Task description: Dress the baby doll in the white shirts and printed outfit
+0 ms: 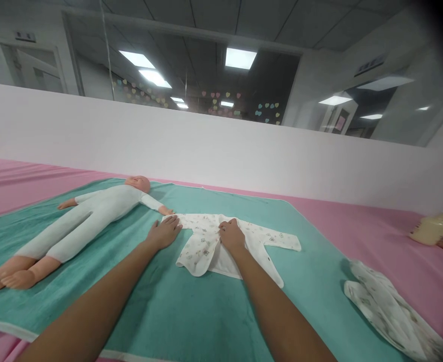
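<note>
A small white printed baby garment (206, 246) lies spread on a teal blanket (191, 311). My left hand (164, 231) rests flat at its left sleeve, fingers stretched out. Over the garment's middle, near the neckline, my right hand (232, 236) has its fingers curled down and pressing or pinching the cloth. A baby doll (89, 218) in a white bodysuit lies on its back to the left, arms out, its hand close to my left fingertips.
The blanket covers a pink surface (357, 231) backed by a low white wall (221, 146). Another crumpled printed cloth (387, 306) lies at the right edge of the blanket. A second doll (438, 230) shows partly at far right.
</note>
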